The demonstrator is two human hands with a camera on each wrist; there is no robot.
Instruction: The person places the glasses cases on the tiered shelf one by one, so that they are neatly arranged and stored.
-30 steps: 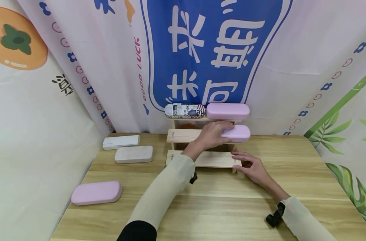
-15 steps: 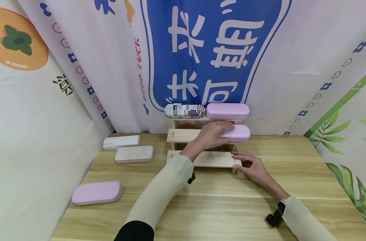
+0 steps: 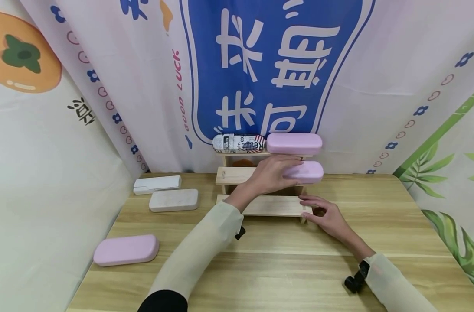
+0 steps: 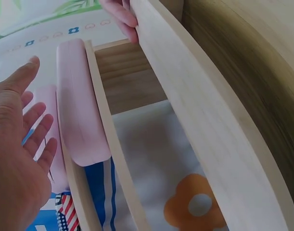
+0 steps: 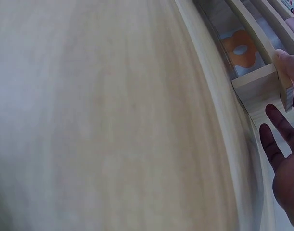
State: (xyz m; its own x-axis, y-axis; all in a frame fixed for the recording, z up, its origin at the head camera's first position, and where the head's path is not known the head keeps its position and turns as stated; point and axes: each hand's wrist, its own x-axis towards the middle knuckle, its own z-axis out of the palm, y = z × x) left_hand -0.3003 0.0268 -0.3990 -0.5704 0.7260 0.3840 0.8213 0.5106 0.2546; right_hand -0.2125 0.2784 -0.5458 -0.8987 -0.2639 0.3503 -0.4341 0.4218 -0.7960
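Observation:
A small wooden stand [image 3: 272,206] with three stepped shelves holds several glasses cases. On its middle shelf, at the right end, lies a pale pink glasses case [image 3: 308,171]. My left hand [image 3: 273,174] hovers at that case's left end; in the left wrist view its fingers are spread and apart from the case. With thumb and fingers, my right hand [image 3: 327,218] holds the right end of the lowest shelf [image 5: 281,84]. The top shelf bears a newsprint-patterned glasses case [image 3: 238,143] on the left and a pink glasses case [image 3: 294,143] on the right.
On the left of the wooden table [image 3: 299,277] lie a white case [image 3: 157,184], a light grey case [image 3: 174,200] and another pink case [image 3: 126,250]. A printed curtain [image 3: 377,86] hangs close behind the stand.
My left hand has loosened from the pink case on the middle shelf, and its forearm has shifted a little left. The right hand and the cases stay where they were.

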